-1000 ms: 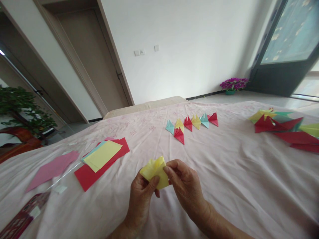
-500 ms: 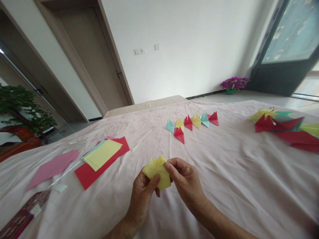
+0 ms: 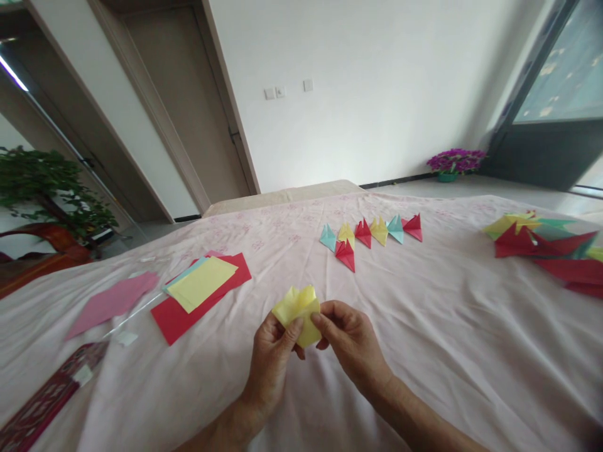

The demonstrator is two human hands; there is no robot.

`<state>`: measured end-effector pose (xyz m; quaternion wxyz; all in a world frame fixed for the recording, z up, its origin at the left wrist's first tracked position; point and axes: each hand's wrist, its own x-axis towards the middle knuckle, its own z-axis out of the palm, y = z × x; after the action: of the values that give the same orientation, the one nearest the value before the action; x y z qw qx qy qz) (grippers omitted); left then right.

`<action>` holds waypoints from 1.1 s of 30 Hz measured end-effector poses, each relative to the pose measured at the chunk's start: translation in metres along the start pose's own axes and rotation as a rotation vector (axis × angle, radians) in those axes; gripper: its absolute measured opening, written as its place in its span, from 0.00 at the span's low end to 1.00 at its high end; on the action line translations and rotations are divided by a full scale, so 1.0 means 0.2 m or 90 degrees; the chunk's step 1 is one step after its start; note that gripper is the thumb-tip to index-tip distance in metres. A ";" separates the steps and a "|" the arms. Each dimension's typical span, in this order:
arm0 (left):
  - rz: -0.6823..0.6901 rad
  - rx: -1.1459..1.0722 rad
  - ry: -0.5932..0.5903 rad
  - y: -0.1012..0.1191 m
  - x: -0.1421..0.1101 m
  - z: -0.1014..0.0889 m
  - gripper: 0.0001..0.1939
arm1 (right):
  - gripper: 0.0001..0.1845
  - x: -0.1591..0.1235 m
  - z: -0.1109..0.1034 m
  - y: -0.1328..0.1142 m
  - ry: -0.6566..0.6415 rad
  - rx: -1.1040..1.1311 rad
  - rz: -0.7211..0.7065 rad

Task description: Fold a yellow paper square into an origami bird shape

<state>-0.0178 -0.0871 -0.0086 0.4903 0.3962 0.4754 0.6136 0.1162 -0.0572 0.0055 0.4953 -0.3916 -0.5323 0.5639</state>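
From where I stand, I see a person's two bare hands at work over a pale pink cloth [image 3: 452, 339]. Between them is a folded yellow paper [image 3: 306, 306], held up in front of the person, its top part opened in soft pleats. The left hand [image 3: 272, 355] is grasping this paper from its left side, with the thumb pressed on the front face. The right hand [image 3: 354, 337] is pinching the right edge of the same paper between thumb and fingers – both hands are thus on one piece.

Farther on the cloth there is a row of six small folded papers [image 3: 379, 231], in light blue, yellow and red, and one more red folded paper [image 3: 345, 254] lies just in front of the row. To the left lie flat sheets: a yellow sheet [image 3: 202, 285] on top of a red sheet [image 3: 176, 321], and a pink paper [image 3: 113, 304] beside them. At the far right is a group of bigger folded papers [image 3: 518, 242] – red, yellow and green, partly overlapping one another
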 end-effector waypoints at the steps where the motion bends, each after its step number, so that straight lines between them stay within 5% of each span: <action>1: 0.001 0.002 -0.002 0.00 0.00 0.00 0.16 | 0.14 0.00 0.01 0.00 0.007 0.011 0.002; 8: 0.060 0.014 -0.023 0.01 0.00 -0.02 0.15 | 0.14 -0.02 0.03 0.01 -0.048 0.077 -0.015; 14: 0.129 0.012 -0.008 0.04 -0.02 -0.01 0.16 | 0.15 -0.01 0.03 0.02 0.012 0.071 -0.050; 18: 0.248 0.079 0.066 0.01 -0.02 -0.04 0.20 | 0.15 -0.01 0.02 0.02 0.047 0.064 -0.053; 23: 0.392 0.230 0.086 0.00 -0.02 -0.08 0.13 | 0.14 -0.02 0.03 0.03 0.057 0.042 -0.047; 33: 0.237 0.274 0.039 0.03 0.02 -0.06 0.06 | 0.13 -0.01 0.04 0.08 0.049 0.051 -0.075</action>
<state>-0.0303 -0.0862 -0.0057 0.2593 0.5531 0.5282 0.5898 0.1063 -0.0596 -0.0084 0.5630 -0.3612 -0.5117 0.5392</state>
